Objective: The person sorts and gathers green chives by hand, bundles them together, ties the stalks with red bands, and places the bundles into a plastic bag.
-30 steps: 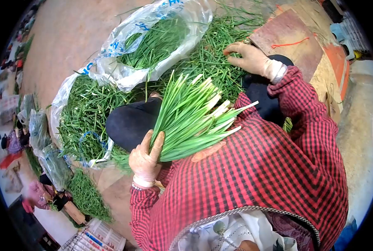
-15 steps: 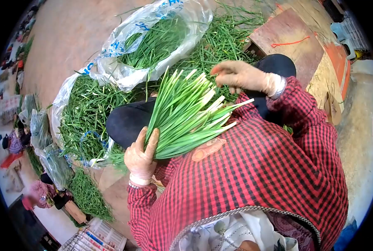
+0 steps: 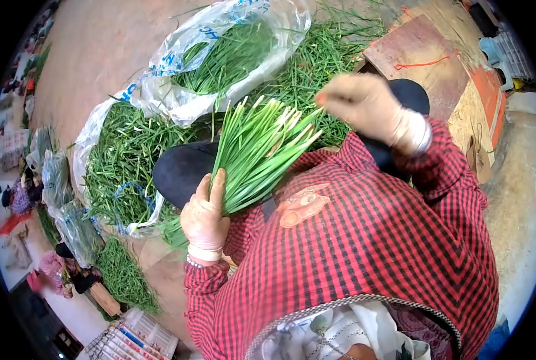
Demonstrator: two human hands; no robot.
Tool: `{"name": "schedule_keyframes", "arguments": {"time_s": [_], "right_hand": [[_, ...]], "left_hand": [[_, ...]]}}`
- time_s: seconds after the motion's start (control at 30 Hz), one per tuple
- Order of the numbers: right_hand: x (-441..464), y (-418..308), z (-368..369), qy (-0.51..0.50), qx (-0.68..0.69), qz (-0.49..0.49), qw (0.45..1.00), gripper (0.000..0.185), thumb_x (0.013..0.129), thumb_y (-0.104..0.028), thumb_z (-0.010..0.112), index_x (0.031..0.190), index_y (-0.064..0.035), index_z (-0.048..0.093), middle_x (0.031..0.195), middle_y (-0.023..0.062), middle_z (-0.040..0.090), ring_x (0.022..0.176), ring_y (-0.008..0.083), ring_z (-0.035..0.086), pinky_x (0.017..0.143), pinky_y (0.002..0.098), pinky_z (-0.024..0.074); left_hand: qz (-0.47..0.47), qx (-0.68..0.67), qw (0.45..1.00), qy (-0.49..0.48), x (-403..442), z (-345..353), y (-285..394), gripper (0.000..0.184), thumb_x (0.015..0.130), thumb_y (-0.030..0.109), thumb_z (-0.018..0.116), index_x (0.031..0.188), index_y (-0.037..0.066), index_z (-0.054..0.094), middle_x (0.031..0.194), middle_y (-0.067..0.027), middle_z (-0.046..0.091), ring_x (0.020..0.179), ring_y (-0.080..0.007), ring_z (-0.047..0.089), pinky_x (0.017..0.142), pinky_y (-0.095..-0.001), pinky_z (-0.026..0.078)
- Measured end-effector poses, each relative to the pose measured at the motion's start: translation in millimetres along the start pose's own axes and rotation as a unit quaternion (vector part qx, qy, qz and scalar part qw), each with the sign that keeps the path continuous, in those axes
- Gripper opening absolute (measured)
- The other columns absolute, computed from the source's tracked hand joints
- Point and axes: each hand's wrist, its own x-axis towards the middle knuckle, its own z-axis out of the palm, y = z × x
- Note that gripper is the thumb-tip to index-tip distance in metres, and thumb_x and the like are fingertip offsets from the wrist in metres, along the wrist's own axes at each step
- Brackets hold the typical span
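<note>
My left hand (image 3: 205,219), in a thin pale glove, is closed around the leafy part of a bunch of garlic chives (image 3: 259,153). Their whitish stem ends fan out up and to the right. My right hand (image 3: 367,111), also gloved, is just beyond those ends, above my right knee. Motion blurs its fingers, so I cannot make out whether anything is between them. Loose chives and trimmings (image 3: 322,57) lie on the floor behind the bunch. An open plastic bag (image 3: 244,90) containing more chives lies past my knees.
A second heap of greens (image 3: 124,159) lies on plastic to the left. A wooden board (image 3: 418,57) with a red string stands at the right. Filled plastic bags (image 3: 78,237), a white crate (image 3: 139,336) and another person (image 3: 57,276) are at far left.
My right hand has moved slightly right and toward me, and is more blurred. Several stalks that stuck out on the bunch's right side no longer show there. My left hand keeps its grip.
</note>
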Motion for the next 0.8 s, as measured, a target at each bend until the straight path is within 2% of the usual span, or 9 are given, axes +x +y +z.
{"name": "schedule_keyframes", "arguments": {"time_s": [0.13, 0.27, 0.4, 0.47, 0.53, 0.6, 0.67, 0.73, 0.8], "right_hand": [[5.3, -26.5, 44.4, -0.119, -0.156, -0.018, 0.980, 0.031, 0.091, -0.039, 0.056, 0.100, -0.0121, 0.069, 0.088, 0.0096, 0.069, 0.083, 0.0290, 0.067, 0.071, 0.0420, 0.0534], [21.7, -36.4, 63.5, -0.230, -0.166, 0.016, 0.959, 0.031, 0.090, -0.041, 0.056, 0.097, -0.0134, 0.068, 0.084, 0.0105, 0.068, 0.081, 0.0323, 0.067, 0.070, 0.0438, 0.0522], [25.1, -26.1, 76.5, -0.188, -0.062, -0.007, 0.980, 0.027, 0.089, -0.038, 0.058, 0.094, -0.0136, 0.068, 0.083, 0.0112, 0.069, 0.080, 0.0326, 0.066, 0.070, 0.0424, 0.0521], [25.9, -19.4, 72.6, -0.088, 0.099, -0.010, 0.991, 0.021, 0.088, -0.031, 0.062, 0.096, -0.0132, 0.069, 0.084, 0.0107, 0.069, 0.076, 0.0275, 0.067, 0.071, 0.0393, 0.0525], [35.3, -20.7, 45.2, -0.124, 0.275, 0.149, 0.942, 0.019, 0.094, -0.022, 0.059, 0.100, -0.0078, 0.069, 0.079, 0.0015, 0.068, 0.064, 0.0081, 0.059, 0.059, 0.0248, 0.0509], [38.2, -18.6, 9.3, -0.053, 0.322, 0.199, 0.924, 0.026, 0.098, -0.027, 0.056, 0.108, -0.0043, 0.063, 0.071, 0.0011, 0.062, 0.057, 0.0068, 0.059, 0.050, 0.0185, 0.0467], [34.3, -9.7, -20.1, 0.067, 0.352, 0.147, 0.922, 0.023, 0.098, -0.027, 0.056, 0.099, -0.0051, 0.062, 0.069, 0.0011, 0.061, 0.054, 0.0067, 0.057, 0.048, 0.0183, 0.0444], [26.6, 16.5, -47.2, 0.093, 0.434, 0.137, 0.886, 0.022, 0.098, -0.023, 0.055, 0.108, -0.0041, 0.060, 0.074, 0.0003, 0.061, 0.055, 0.0053, 0.055, 0.050, 0.0171, 0.0433], [21.0, 24.4, -54.0, 0.051, 0.332, 0.179, 0.925, 0.035, 0.096, -0.029, 0.058, 0.120, -0.0037, 0.059, 0.076, 0.0008, 0.063, 0.061, 0.0064, 0.059, 0.055, 0.0188, 0.0464]], "left_hand": [[0.000, 0.004, 1.000, 0.007, 0.9, 2.9, 2.1, 0.091, 0.054, -0.005, 0.062, 0.139, 0.024, 0.047, 0.125, -0.0078, 0.059, 0.098, -0.0300, 0.062, 0.077, -0.0401, 0.052], [0.009, 0.010, 1.000, 0.009, -0.6, 5.8, 2.3, 0.089, 0.055, -0.004, 0.062, 0.139, 0.024, 0.047, 0.125, -0.0079, 0.059, 0.098, -0.0305, 0.063, 0.076, -0.0405, 0.053], [0.015, 0.009, 1.000, 0.012, 0.9, 7.3, 1.8, 0.089, 0.056, -0.005, 0.062, 0.138, 0.024, 0.047, 0.126, -0.0080, 0.058, 0.099, -0.0294, 0.063, 0.076, -0.0398, 0.053], [0.011, -0.019, 1.000, 0.022, 1.4, 6.3, -0.2, 0.088, 0.057, -0.005, 0.062, 0.138, 0.023, 0.047, 0.124, -0.0083, 0.060, 0.099, -0.0298, 0.063, 0.077, -0.0394, 0.053], [0.010, -0.046, 0.998, 0.031, 2.9, 2.3, -0.3, 0.087, 0.057, -0.006, 0.062, 0.139, 0.021, 0.047, 0.121, -0.0086, 0.061, 0.098, -0.0301, 0.064, 0.077, -0.0390, 0.053], [-0.037, -0.152, 0.987, 0.044, 5.3, -1.9, 0.1, 0.083, 0.061, -0.006, 0.063, 0.139, 0.018, 0.048, 0.117, -0.0096, 0.063, 0.099, -0.0327, 0.064, 0.081, -0.0382, 0.053], [-0.030, -0.188, 0.979, 0.076, 5.7, 1.1, -4.7, 0.080, 0.064, -0.007, 0.063, 0.139, 0.016, 0.048, 0.118, -0.0113, 0.065, 0.101, -0.0303, 0.066, 0.087, -0.0351, 0.052], [-0.065, -0.355, 0.930, 0.064, 6.2, 0.9, -8.8, 0.077, 0.066, -0.008, 0.062, 0.139, 0.011, 0.047, 0.121, -0.0110, 0.064, 0.105, -0.0216, 0.065, 0.091, -0.0310, 0.050], [-0.130, -0.556, 0.821, 0.007, 6.1, 5.8, -10.4, 0.065, 0.071, -0.008, 0.062, 0.134, -0.001, 0.048, 0.116, -0.0071, 0.064, 0.104, -0.0139, 0.060, 0.093, -0.0280, 0.047]]}}
